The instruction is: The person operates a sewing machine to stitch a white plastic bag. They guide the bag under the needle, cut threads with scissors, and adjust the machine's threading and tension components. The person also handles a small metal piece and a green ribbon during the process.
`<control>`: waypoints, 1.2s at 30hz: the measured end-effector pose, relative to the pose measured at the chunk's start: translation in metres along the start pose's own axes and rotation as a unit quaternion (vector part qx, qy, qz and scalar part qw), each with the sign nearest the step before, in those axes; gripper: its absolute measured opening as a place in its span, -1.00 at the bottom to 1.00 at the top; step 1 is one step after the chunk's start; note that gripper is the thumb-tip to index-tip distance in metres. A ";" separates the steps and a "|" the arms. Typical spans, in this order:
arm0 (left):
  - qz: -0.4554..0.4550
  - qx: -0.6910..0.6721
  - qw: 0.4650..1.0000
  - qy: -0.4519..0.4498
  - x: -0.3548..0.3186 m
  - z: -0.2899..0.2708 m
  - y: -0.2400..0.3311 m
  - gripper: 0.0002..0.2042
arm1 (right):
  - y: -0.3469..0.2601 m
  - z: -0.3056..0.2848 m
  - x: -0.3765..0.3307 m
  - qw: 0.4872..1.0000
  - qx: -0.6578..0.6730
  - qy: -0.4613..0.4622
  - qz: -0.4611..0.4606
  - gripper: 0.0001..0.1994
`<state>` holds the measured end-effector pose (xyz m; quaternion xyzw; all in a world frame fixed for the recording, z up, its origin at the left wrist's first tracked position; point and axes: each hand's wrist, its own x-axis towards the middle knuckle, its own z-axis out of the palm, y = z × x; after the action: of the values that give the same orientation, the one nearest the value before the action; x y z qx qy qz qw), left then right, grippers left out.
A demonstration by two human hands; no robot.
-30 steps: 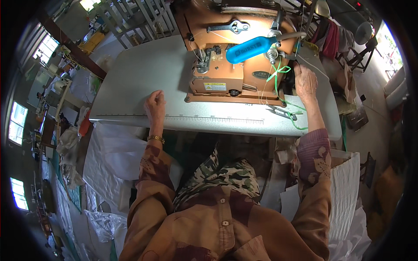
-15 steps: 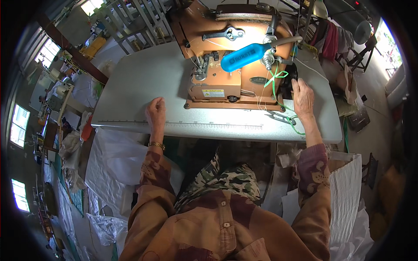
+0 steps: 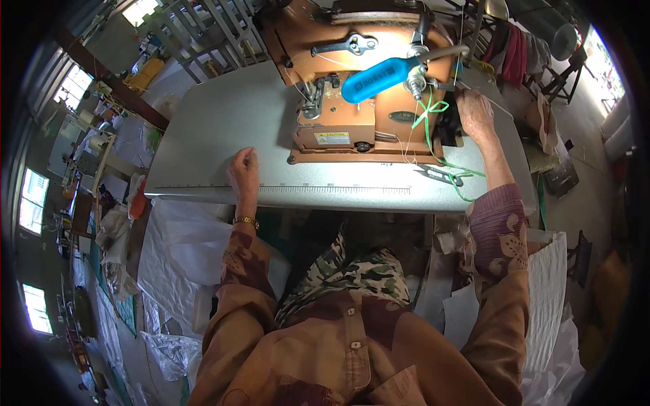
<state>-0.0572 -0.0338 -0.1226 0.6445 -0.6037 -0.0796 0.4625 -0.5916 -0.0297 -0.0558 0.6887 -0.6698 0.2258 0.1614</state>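
The grey work table (image 3: 223,128) carries the orange sewing machine (image 3: 352,128), which now sits lower and nearer to you than a second ago because your head has tipped forward. Your right hand (image 3: 475,116) has travelled from the table edge up to the machine's right flank, beside the green thread (image 3: 429,116); whether its fingers pinch anything cannot be told. Your left hand (image 3: 244,170) stays loosely curled, holding nothing, on the table's front edge. The snips (image 3: 440,176) lie untouched near your right wrist.

I see daylight flooding in from windows (image 3: 34,203) at the left and upper right, blown out white. The table (image 3: 223,122) is evenly lit and sharp; edges bend and darken toward the rim.
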 end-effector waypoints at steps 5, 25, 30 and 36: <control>0.043 0.041 0.998 0.011 0.004 -0.002 -0.010 -0.76 | -0.033 -0.003 -0.046 0.989 0.104 0.052 0.096 -0.69; 0.031 0.056 0.998 0.007 0.004 -0.001 -0.003 -0.76 | -0.024 0.012 -0.025 0.989 0.058 0.110 0.074 -0.65; 0.009 -0.113 0.993 0.035 0.008 -0.007 0.030 -0.75 | -0.031 0.017 -0.031 0.971 0.139 0.165 0.100 -0.63; 0.032 -0.302 0.952 -0.034 0.015 0.000 0.153 -0.70 | -0.031 0.019 -0.035 0.966 0.150 0.195 0.082 -0.64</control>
<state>-0.1611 -0.0230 -0.0096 0.4517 -0.5874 -0.2654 0.6169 -0.5586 -0.0079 -0.0879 0.5899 -0.6381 0.4666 0.1647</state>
